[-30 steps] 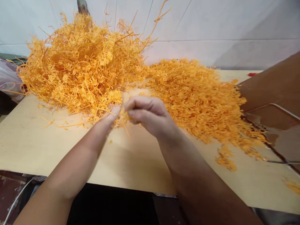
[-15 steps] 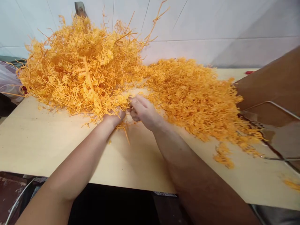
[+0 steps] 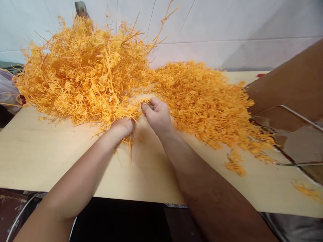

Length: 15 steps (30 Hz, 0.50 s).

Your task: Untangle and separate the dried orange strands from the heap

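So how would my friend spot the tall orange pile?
Find the pale table by the white wall. On its left half sits the tall pile, past the left hand. Unlike the low pile on the right, it has long strands poking out on top.

A tall, loose tangle of orange branching stems (image 3: pixel 75 70) stands at the left, long strands (image 3: pixel 162 22) jutting from its top; to its right spreads a lower, denser heap of short orange pieces (image 3: pixel 202 104), 1 small clump (image 3: pixel 235 167) lying just off its near edge
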Motion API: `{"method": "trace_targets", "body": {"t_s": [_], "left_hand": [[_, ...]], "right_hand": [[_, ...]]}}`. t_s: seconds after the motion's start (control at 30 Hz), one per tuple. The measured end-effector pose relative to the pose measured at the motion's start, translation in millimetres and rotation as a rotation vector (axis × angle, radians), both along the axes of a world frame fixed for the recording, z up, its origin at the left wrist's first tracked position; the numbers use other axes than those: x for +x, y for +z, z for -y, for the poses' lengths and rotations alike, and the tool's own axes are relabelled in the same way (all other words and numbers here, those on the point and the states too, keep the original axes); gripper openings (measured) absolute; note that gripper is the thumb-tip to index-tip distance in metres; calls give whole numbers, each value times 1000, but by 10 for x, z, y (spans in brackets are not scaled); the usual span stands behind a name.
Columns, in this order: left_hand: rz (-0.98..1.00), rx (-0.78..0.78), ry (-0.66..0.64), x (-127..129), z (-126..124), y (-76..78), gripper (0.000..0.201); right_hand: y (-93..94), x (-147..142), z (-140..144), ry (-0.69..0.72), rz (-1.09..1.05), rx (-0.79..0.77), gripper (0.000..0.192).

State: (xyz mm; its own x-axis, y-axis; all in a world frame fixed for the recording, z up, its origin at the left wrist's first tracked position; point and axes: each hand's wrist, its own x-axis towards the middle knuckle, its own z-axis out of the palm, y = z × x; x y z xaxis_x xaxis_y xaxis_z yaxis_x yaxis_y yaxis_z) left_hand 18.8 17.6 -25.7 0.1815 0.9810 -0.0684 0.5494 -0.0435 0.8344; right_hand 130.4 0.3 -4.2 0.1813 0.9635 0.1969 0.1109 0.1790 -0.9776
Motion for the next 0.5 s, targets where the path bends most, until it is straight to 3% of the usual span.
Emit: {"method": "trace_targets", "body": {"t_s": [0.37, 0.5], "left_hand": [[-483, -31, -166, 33, 115, 256, 40], [-502, -39, -170, 51, 120, 266, 41]], "right_hand": [[30, 0, -121, -153, -368, -234, 31], [26, 17, -138, -158, -475, -251, 31]]}}
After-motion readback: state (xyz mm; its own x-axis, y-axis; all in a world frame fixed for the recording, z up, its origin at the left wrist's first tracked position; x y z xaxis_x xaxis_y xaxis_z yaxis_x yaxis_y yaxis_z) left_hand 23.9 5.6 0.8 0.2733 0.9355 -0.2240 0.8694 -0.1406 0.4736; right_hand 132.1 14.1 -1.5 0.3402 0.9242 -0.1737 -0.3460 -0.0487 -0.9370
